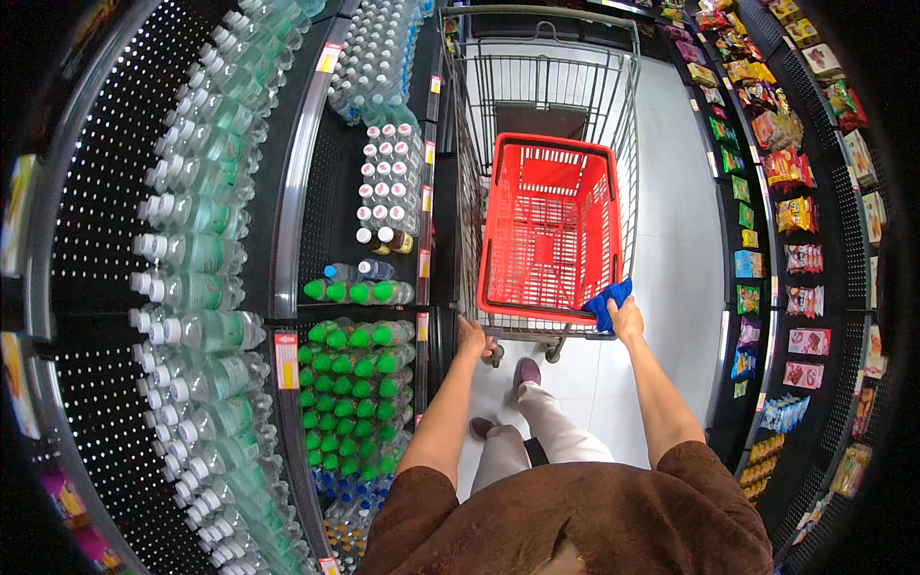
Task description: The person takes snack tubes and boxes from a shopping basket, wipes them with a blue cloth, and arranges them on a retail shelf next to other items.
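Before me a metal wire shopping cart (pixel 629 144) carries a red plastic shopping basket (pixel 550 313) with nothing inside it. A blue cloth (pixel 609 305) is bunched under my right hand (pixel 625 321) at the cart's near right corner, by the basket's rim. My left hand (pixel 476 339) is at the near left corner of the cart, its fingers apart and holding nothing; whether it touches the cart is unclear. Left of it, bottles with green caps (pixel 352 363) stand in rows on a shelf.
Shelves of clear water bottles (pixel 208 287) run along the left, with white-capped bottles (pixel 384 172) nearer the cart. Shelves of packaged snacks (pixel 794 215) line the right. Pale floor tiles (pixel 675 287) show between the cart and the right shelf.
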`<act>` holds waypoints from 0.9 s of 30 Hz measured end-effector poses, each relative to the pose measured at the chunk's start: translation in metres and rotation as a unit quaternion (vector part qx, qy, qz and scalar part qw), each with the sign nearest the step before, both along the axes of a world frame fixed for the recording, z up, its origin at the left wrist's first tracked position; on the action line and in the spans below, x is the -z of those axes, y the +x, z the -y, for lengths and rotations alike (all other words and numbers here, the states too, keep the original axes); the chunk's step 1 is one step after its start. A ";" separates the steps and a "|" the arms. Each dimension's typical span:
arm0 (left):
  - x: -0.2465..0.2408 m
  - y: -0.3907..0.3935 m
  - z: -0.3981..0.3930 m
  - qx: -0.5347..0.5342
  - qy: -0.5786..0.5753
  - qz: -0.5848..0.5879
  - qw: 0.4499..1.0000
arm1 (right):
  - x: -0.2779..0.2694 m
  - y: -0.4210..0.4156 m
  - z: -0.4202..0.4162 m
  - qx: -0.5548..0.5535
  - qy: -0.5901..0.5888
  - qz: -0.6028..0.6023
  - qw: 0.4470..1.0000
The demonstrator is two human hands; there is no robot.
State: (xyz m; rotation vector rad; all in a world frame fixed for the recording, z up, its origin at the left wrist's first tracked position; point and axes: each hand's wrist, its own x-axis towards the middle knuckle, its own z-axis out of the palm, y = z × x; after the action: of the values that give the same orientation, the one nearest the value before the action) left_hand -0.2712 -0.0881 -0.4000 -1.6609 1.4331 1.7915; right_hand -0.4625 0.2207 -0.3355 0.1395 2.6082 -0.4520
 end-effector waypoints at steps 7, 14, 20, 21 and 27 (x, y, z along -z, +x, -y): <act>-0.002 -0.063 0.026 0.010 0.000 -0.009 1.000 | -0.003 -0.061 0.024 -0.007 -0.004 -0.009 1.000; 0.004 -0.104 0.039 0.018 0.010 -0.006 1.000 | 0.006 -0.105 0.036 0.001 -0.007 -0.009 1.000; -0.007 -0.121 0.033 0.037 -0.034 -0.019 0.999 | 0.021 -0.124 0.031 -0.006 0.012 -0.001 1.000; -0.009 -0.121 0.035 0.031 -0.032 -0.030 0.999 | 0.020 -0.124 0.034 -0.001 0.007 -0.006 1.000; -0.022 -0.137 0.033 0.022 -0.043 -0.010 0.999 | 0.026 -0.135 0.034 -0.010 -0.042 -0.047 0.998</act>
State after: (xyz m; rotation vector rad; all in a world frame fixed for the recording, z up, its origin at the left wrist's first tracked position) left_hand -0.4081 -0.1208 -0.3782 -1.6422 1.5647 1.7507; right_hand -0.5975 0.1869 -0.3615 0.0660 2.6751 -0.5723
